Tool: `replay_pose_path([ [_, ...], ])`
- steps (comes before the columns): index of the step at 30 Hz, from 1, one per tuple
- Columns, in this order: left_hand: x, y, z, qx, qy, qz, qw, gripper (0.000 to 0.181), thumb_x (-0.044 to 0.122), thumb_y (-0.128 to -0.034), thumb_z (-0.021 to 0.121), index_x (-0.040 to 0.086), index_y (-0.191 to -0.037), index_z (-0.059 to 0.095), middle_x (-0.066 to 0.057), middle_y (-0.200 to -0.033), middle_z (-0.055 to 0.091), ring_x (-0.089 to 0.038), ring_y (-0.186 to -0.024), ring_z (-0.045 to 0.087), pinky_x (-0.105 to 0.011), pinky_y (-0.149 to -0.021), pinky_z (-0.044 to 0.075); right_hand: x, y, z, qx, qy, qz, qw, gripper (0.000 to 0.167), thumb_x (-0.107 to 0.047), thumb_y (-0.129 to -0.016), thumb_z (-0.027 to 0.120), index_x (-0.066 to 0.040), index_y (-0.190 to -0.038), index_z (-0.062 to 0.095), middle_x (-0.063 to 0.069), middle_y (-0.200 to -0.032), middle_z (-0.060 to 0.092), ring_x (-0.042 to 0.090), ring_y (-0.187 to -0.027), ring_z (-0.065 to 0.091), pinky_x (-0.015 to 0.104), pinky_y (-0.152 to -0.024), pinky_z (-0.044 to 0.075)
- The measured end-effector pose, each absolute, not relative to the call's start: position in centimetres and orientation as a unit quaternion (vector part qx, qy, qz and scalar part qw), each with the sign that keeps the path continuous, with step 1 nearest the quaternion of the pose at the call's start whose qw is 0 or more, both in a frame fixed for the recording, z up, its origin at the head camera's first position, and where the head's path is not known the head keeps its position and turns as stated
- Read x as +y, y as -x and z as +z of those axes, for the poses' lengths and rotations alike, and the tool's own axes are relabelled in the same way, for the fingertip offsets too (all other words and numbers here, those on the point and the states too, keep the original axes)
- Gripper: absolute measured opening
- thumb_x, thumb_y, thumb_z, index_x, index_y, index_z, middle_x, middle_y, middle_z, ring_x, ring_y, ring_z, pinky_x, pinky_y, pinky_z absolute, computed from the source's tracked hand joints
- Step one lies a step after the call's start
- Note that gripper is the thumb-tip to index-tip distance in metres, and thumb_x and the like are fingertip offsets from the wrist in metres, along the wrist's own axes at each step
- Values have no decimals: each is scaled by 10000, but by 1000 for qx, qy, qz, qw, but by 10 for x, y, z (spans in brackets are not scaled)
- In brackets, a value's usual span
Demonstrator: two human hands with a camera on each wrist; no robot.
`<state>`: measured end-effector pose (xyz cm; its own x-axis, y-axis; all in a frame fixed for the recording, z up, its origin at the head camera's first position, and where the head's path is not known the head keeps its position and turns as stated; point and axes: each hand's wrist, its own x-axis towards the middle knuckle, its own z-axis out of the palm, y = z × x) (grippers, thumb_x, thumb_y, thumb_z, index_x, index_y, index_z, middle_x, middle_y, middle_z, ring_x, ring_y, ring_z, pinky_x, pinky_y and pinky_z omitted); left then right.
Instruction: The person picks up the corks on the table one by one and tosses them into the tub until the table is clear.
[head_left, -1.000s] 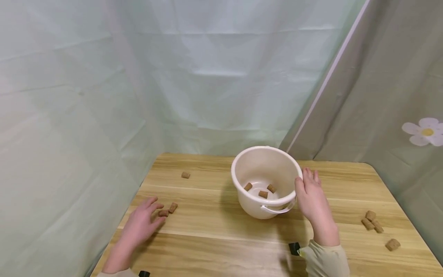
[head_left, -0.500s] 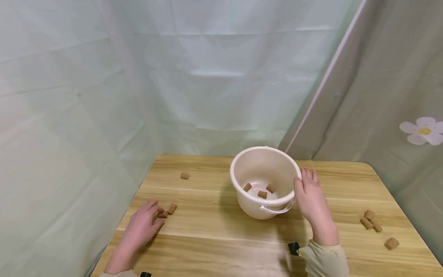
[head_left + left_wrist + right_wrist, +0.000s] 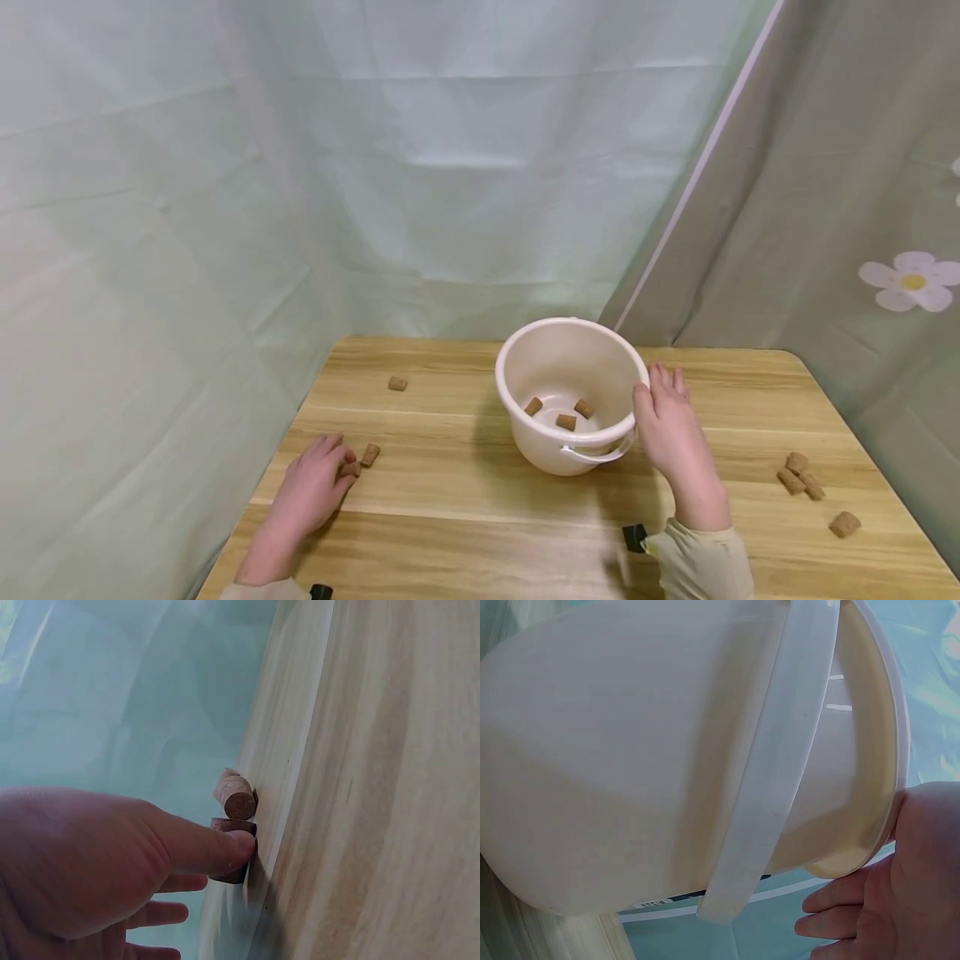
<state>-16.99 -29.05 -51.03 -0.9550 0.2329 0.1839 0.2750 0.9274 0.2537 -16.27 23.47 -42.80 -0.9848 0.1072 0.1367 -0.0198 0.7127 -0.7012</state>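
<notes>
Brown cork is what I watch most closely over the feed: one cork (image 3: 352,470) lies on the wooden surface (image 3: 450,492) toward the left, pinched between the thumb and a finger of the left hand (image 3: 310,483). Much of it is covered, so I read its long axis only tentatively, as running toward a second cork (image 3: 371,455) just beside it; whether the two touch I cannot tell. The bucket (image 3: 536,448) stands upright to the right of that hand and a little farther off, well apart from it, with the second cork lying in between. At the bucket's right side I have the right hand (image 3: 667,425), fingers fairly straight, thumb at the rim, far from the pinched cork. The handle (image 3: 600,458) hangs below the rim on the near side. Three corks (image 3: 566,422) lie inside. Beyond these, I note a lone cork (image 3: 397,383) farther back on the left, and toward the right edge a cluster of corks (image 3: 791,481) with a single cork (image 3: 845,524) near it.
</notes>
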Motion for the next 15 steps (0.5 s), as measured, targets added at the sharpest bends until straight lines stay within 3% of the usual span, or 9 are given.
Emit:
replay_pose_path([
  [15,-292,168,-511,-978,134,-136,81,169,130,-886,878,111,-961,728,-342,-1428,599,-594,-1373,488,-803,-1015,425,234,162,-427,-922,27,376,84,729,-446,-1158,223,96,-1646,214,320,-1713,154,513,-1599,-12,664,-1279,51],
])
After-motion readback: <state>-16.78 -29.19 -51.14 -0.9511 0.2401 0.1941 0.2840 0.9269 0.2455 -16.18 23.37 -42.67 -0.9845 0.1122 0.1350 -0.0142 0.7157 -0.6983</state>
